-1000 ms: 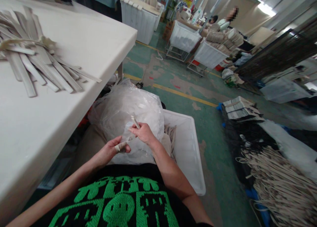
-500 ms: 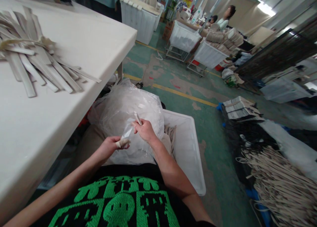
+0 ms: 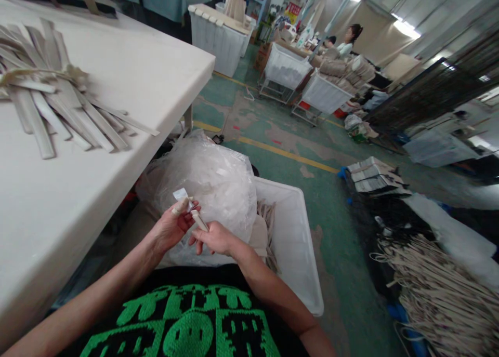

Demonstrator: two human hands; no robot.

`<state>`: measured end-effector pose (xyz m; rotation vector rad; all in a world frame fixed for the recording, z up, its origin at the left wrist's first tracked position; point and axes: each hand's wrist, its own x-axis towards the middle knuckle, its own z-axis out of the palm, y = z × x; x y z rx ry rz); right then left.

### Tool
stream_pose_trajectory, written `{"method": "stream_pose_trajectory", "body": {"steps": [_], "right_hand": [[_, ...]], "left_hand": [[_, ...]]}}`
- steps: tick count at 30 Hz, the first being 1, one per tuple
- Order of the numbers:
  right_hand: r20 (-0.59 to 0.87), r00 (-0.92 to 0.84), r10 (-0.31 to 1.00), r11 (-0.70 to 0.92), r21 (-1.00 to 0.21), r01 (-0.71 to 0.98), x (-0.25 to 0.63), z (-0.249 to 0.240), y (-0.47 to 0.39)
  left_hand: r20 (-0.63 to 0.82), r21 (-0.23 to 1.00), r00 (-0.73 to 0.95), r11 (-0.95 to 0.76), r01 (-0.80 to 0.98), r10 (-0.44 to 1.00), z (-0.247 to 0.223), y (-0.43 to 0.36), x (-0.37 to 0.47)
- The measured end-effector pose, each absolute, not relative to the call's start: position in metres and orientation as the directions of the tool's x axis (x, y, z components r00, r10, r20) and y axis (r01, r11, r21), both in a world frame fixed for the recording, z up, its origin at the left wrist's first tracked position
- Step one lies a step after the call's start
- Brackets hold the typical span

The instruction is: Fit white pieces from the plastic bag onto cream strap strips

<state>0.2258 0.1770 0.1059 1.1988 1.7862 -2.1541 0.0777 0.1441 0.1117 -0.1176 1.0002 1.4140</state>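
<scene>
My left hand (image 3: 173,224), with a pale wrap on its thumb, is closed on a small white plastic slip (image 3: 180,194) whose end sticks up past the fingertips. Close beside it, my right hand (image 3: 214,236) grips a short, flat, pale strip (image 3: 200,221) that points up toward the left fingers. Whether the strip touches the slip I cannot tell. Under both hands, a heap of clear plastic (image 3: 218,175) lies over my lap and the white bin (image 3: 298,232). Beige straps (image 3: 268,211) show inside that bin.
On the left, a white-covered table (image 3: 163,76) carries a tied bundle of flat beige strips (image 3: 70,105). Many beige cords (image 3: 444,289) lie on the floor at right, near a strapped stack (image 3: 374,172). White wheeled carts (image 3: 325,92) and people are farther back.
My left hand has risen and turned, bringing the slip up. My right hand has come down and left, so the strip now sits near the left fingertips. The view has shifted slightly.
</scene>
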Motion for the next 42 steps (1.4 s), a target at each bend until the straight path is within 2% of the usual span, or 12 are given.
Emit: {"method": "stream_pose_trajectory", "body": {"steps": [3,9,15,20,22,25,29,34,36,38,42], "right_hand": [[-0.586,-0.717,0.378,-0.308,-0.81,0.499,0.225,0.099,0.178],[-0.547,-0.745,0.38,-0.285,-0.836,0.468,0.225,0.091,0.177],[-0.568,-0.754,0.328,-0.252,-0.822,0.51,0.229,0.101,0.174],[-0.533,-0.818,0.217,-0.224,-0.843,0.49,0.228,0.114,0.171],[-0.52,-0.829,0.206,-0.217,-0.85,0.48,0.23,0.118,0.17],[-0.515,-0.819,0.254,-0.21,-0.856,0.473,0.239,0.122,0.167],[-0.514,-0.788,0.339,-0.249,-0.857,0.452,0.255,0.126,0.162],[-0.492,-0.773,0.401,-0.27,-0.87,0.413,0.255,0.127,0.162],[-0.485,-0.774,0.406,-0.257,-0.874,0.413,0.253,0.128,0.165],[-0.455,-0.782,0.426,-0.222,-0.891,0.397,0.257,0.131,0.168],[-0.404,-0.776,0.485,-0.108,-0.908,0.405,0.283,0.144,0.168]], "left_hand": [[-0.588,0.499,-0.138,0.224,-0.837,0.797,0.108,0.139,0.078],[-0.481,0.576,0.037,0.347,-0.74,0.876,0.099,0.131,0.079],[-0.52,0.654,-0.067,0.347,-0.672,0.852,0.098,0.13,0.075],[-0.503,0.727,0.0,0.423,-0.541,0.864,0.097,0.124,0.076],[-0.512,0.74,-0.027,0.425,-0.521,0.859,0.097,0.122,0.078],[-0.52,0.744,-0.142,0.364,-0.56,0.843,0.098,0.122,0.079],[-0.449,0.799,-0.281,0.24,-0.552,0.848,0.096,0.124,0.081],[-0.387,0.825,-0.057,0.318,-0.467,0.92,0.094,0.118,0.095],[-0.383,0.836,-0.042,0.327,-0.44,0.923,0.096,0.117,0.097],[-0.381,0.845,-0.115,0.295,-0.445,0.917,0.102,0.119,0.09],[-0.408,0.812,-0.37,0.147,-0.564,0.834,0.116,0.128,0.066]]}}
